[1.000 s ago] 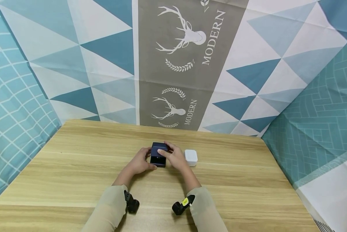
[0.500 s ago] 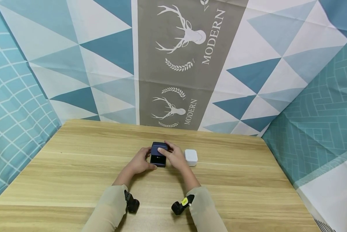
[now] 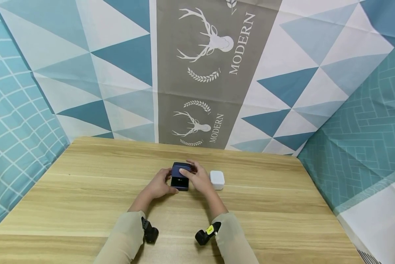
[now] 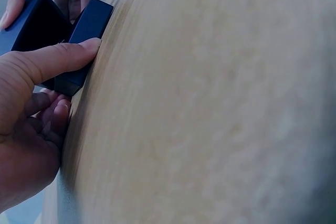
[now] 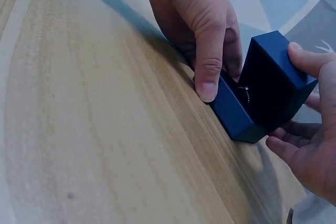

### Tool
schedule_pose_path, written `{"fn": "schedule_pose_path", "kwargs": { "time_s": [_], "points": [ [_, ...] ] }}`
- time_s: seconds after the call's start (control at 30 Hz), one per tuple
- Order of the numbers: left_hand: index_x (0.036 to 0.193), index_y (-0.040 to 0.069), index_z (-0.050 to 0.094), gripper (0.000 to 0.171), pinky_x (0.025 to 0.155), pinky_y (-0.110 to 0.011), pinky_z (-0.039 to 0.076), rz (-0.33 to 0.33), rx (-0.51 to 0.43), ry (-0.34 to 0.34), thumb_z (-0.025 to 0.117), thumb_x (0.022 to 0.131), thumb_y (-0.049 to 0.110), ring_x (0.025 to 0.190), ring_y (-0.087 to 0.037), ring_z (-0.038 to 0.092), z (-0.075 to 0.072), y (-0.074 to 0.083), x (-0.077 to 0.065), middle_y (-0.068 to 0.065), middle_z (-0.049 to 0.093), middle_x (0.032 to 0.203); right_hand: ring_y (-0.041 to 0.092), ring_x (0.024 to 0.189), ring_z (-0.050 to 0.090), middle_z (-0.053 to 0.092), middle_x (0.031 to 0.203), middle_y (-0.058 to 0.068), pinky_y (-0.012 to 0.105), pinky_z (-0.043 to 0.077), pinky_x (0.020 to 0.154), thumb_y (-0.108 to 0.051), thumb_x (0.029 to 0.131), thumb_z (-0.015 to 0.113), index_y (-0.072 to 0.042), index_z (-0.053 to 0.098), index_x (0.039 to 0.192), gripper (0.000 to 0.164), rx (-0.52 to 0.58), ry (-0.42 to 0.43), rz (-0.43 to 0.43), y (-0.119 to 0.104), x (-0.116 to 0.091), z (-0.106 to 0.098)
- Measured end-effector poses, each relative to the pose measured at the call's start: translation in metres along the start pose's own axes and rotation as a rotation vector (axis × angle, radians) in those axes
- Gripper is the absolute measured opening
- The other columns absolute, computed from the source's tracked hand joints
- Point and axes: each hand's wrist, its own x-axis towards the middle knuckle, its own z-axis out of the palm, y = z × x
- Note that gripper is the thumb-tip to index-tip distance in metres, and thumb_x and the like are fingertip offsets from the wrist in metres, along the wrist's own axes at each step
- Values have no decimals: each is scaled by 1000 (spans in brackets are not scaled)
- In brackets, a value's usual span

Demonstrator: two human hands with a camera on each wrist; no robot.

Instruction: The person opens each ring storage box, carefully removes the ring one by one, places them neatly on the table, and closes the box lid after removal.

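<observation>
A dark blue ring box (image 3: 181,169) stands on the table with its lid raised. In the right wrist view a small ring (image 5: 245,94) with a beaded-looking band sits in the dark lining. My left hand (image 3: 158,184) holds the base from the left, its thumb (image 4: 68,59) on the front edge and the other fingers at the side. On the other side, my right hand (image 3: 200,179) grips the lid, thumb across its front edge and fingers behind and below it. The hinge side is mostly hidden in the head view.
A small white box (image 3: 217,179) with rounded corners stands just right of my right hand. The wooden table (image 3: 266,205) runs back to a patterned cloth wall (image 3: 197,88), with more cloth at both sides.
The lid is tilted very slightly further back, showing a little more of the dark inside. Both hands keep their hold.
</observation>
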Motion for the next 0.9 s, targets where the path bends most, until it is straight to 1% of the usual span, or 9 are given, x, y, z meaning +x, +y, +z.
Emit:
{"fn": "schedule_pose_path", "kwargs": {
  "time_s": [0.17,0.3,0.43,0.5,0.67,0.9],
  "points": [
    [139,-6,35,87,105,-46,39,-2,-6,-1,81,67,9,119,-34,49,-1,0,0,-21,45,131,32,116,54,54,127,19,45,44,99,-27,89,63,-1,49,128,49,15,-10,-13,-27,-15,-4],
    [140,-6,35,87,106,-47,38,-6,-11,-1,81,68,9,120,-34,48,-1,0,0,-21,44,132,31,116,55,55,127,18,44,44,99,-28,90,62,-2,50,127,47,-2,-5,-12,-31,-18,-4],
    [140,-5,35,87,106,-46,38,-6,-6,0,81,68,10,121,-34,48,-1,0,1,-21,45,131,30,114,55,56,125,17,44,44,98,-28,90,61,-2,50,126,46,-7,1,-6,-29,-15,-3],
    [140,-6,35,87,106,-47,38,-3,-3,1,81,68,10,121,-34,48,0,0,1,-20,46,130,30,112,56,56,124,16,44,45,98,-29,90,62,-2,50,127,47,-4,1,1,-21,-10,-2],
    [140,-5,36,87,106,-47,39,-5,-5,5,81,67,10,120,-34,48,0,-1,1,-20,46,130,27,112,56,57,124,12,44,44,99,-35,88,64,-7,51,127,50,16,6,13,2,5,2],
    [139,-5,37,87,105,-47,39,-2,-4,2,82,67,10,120,-34,49,0,-1,1,-21,46,130,24,111,56,59,121,9,42,43,100,-42,86,64,-13,55,123,48,23,32,4,8,6,4]
  ]
}}
